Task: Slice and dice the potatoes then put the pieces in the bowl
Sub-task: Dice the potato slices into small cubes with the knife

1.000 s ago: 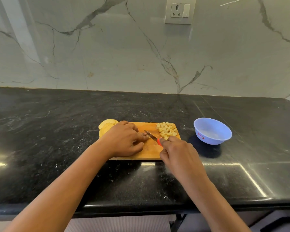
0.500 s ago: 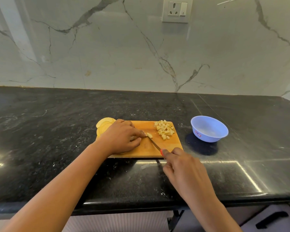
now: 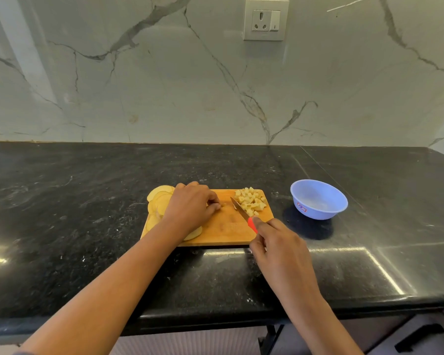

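Head view: a black tabletop (image 3: pixel 87 226) carries a wooden cutting board (image 3: pixel 226 226) near its front edge, with a blue bowl (image 3: pixel 321 210) just right of it. The left hand (image 3: pixel 190 208) lies on the board, fingers curled onto a small potato bit (image 3: pixel 223 204). The right hand (image 3: pixel 277 244) grips a red-handled knife (image 3: pixel 239 207). Potato slices (image 3: pixel 159 198) overlap the board's left edge. Diced pieces (image 3: pixel 251 201) sit at its far right corner.

The right hand (image 3: pixel 280 243) holds knife (image 3: pixel 239 209) beside diced potato (image 3: pixel 251 201); left hand (image 3: pixel 190 208) perhaps pinches a piece (image 3: pixel 222 204).
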Motion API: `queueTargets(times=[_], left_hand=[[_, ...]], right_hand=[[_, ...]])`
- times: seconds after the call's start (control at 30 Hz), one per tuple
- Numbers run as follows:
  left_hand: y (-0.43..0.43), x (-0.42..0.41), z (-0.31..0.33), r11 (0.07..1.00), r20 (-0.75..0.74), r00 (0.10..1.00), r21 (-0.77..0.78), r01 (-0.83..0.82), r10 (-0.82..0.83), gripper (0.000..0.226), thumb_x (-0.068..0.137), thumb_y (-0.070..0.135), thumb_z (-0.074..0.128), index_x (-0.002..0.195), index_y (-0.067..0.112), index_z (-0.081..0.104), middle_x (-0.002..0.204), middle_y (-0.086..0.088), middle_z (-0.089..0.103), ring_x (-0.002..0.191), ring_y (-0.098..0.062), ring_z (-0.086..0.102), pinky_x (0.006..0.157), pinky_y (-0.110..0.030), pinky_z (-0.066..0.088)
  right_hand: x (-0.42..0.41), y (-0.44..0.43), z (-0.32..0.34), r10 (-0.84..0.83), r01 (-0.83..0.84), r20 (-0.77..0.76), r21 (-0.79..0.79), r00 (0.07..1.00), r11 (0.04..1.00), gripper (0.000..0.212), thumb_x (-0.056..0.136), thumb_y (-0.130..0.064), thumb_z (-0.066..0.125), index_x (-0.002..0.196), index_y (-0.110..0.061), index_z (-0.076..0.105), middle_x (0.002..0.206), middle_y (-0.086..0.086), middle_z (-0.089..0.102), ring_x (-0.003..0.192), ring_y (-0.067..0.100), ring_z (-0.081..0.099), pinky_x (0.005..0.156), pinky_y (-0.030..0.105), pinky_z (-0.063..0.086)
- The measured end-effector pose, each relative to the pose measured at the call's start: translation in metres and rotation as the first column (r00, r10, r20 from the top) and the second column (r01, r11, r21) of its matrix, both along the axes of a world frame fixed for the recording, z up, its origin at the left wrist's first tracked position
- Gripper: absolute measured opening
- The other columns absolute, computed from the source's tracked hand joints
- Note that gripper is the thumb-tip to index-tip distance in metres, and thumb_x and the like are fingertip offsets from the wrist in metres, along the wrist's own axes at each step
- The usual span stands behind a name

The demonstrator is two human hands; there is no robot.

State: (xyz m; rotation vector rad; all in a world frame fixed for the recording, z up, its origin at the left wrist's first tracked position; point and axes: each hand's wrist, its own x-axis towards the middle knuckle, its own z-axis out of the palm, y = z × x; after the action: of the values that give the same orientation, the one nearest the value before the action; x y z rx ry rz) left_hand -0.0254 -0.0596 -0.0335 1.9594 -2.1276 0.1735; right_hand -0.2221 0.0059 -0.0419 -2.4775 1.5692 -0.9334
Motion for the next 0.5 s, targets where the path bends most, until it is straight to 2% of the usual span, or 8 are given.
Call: queueTargets(times=[0.13, 0.27, 0.43, 0.5], left_hand=[[-0.002, -0.003, -0.002, 0.999, -0.075, 0.996, -0.017, -0.038, 0.037, 0.026, 0.094, 0.046, 0.052, 0.108, 0.030, 0.066, 0.107, 0.010, 0.063, 0.100, -0.009, 0.052, 0.090, -0.030, 0.041], [-0.003, -0.007, -0.003, 0.999, -0.132, 0.990, -0.016, -0.051, 0.048, 0.021, 0.093, 0.042, 0.055, 0.106, 0.030, 0.067, 0.107, 0.010, 0.062, 0.100, -0.008, 0.053, 0.089, -0.030, 0.047], [-0.005, -0.009, -0.002, 0.997, -0.158, 0.984, -0.012, -0.080, 0.077, 0.019, 0.091, 0.041, 0.057, 0.103, 0.031, 0.068, 0.106, 0.011, 0.063, 0.095, -0.008, 0.057, 0.082, -0.029, 0.052], [-0.006, -0.010, -0.001, 0.995, -0.188, 0.978, -0.011, -0.096, 0.092, 0.018, 0.091, 0.040, 0.059, 0.102, 0.031, 0.070, 0.104, 0.012, 0.065, 0.090, -0.006, 0.059, 0.076, -0.027, 0.053]], right_hand=[[0.006, -0.004, 0.004, 0.008, -0.008, 0.000, -0.008, 1.000, 1.000, 0.043, 0.096, -0.025, 0.046, 0.139, -0.028, 0.046, 0.102, -0.008, 0.058, 0.076, 0.009, 0.053, 0.061, 0.016, 0.040], [0.009, -0.008, 0.005, 0.032, -0.032, -0.003, 0.017, 0.999, 0.999, 0.044, 0.097, -0.027, 0.044, 0.141, -0.029, 0.042, 0.096, -0.013, 0.051, 0.076, 0.006, 0.049, 0.056, 0.013, 0.034], [0.012, -0.014, 0.005, 0.029, -0.029, -0.027, 0.016, 0.999, 0.999, 0.044, 0.097, -0.028, 0.042, 0.141, -0.031, 0.044, 0.095, -0.013, 0.052, 0.077, 0.007, 0.051, 0.061, 0.016, 0.038], [0.012, -0.014, 0.006, 0.030, -0.029, -0.036, 0.022, 0.999, 0.999, 0.043, 0.097, -0.028, 0.042, 0.140, -0.031, 0.044, 0.094, -0.013, 0.050, 0.077, 0.007, 0.049, 0.059, 0.016, 0.034]])
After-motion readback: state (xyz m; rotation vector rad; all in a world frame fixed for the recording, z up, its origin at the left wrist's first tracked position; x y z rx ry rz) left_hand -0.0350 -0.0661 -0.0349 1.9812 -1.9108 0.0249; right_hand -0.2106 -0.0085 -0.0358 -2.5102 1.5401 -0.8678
